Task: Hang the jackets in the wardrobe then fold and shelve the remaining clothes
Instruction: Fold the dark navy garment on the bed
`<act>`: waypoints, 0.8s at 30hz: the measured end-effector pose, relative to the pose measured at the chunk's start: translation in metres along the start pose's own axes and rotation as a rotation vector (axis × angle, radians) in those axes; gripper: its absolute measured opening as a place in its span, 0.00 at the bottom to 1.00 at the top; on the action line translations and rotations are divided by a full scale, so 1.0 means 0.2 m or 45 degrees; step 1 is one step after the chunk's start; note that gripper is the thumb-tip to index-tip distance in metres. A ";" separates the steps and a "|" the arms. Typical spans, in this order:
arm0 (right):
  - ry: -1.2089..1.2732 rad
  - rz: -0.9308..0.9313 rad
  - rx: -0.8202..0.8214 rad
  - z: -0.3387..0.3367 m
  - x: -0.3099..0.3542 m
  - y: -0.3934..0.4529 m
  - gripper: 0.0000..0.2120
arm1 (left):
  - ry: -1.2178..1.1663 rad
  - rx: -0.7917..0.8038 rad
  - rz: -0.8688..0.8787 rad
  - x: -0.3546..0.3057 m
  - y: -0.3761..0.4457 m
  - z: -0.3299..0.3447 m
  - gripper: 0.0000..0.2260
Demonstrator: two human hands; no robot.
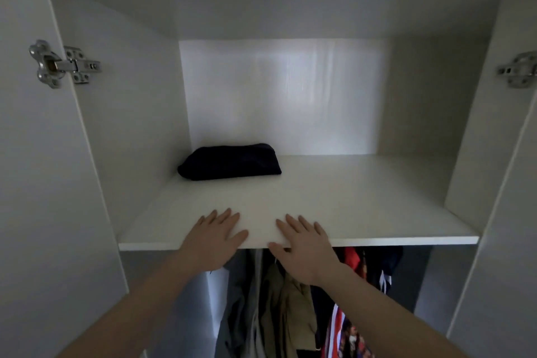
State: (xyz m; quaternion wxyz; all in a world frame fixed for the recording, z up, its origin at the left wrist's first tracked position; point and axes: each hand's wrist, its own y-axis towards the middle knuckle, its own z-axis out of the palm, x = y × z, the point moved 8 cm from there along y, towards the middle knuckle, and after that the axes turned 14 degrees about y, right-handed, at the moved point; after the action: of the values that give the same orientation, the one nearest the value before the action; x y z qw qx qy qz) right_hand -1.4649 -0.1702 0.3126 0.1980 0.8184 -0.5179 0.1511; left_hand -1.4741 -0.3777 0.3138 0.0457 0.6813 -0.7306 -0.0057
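A folded dark navy garment [231, 162] lies at the back left of the white wardrobe shelf [363, 200]. My left hand [213, 238] and my right hand [305, 247] are flat over the shelf's front edge, fingers spread, holding nothing. Both sit well in front of the folded garment, apart from it. Below the shelf hang several jackets: a beige one [287, 308], a grey one [247, 299], a red patterned one [345, 331] and a dark one [383, 267].
Both wardrobe doors stand open, with metal hinges at the left [62, 64] and right [518, 70]. The white side walls and back panel [290, 96] enclose the shelf compartment. The right and middle of the shelf hold nothing.
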 end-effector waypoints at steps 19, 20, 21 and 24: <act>0.706 0.654 -0.608 0.00 -0.21 -1.48 0.29 | -0.629 -0.086 1.096 -0.97 -0.71 0.10 0.25; 0.675 0.735 -0.635 0.02 -0.21 -1.61 0.29 | -0.637 -0.067 1.152 -1.04 -0.75 0.12 0.24; 0.653 0.813 -0.664 0.03 -0.20 -1.73 0.28 | -0.642 -0.048 1.212 -1.11 -0.80 0.15 0.24; 0.621 1.026 -0.801 0.01 -0.15 -2.10 0.28 | -0.606 0.005 1.428 -1.34 -0.99 0.19 0.23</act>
State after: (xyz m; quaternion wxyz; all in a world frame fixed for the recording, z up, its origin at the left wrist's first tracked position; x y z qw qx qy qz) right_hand -1.0956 0.0135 0.2264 0.4731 0.3988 -0.7487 0.2378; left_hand -1.2610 -0.1272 0.2453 -0.1242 0.1727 -0.9682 -0.1315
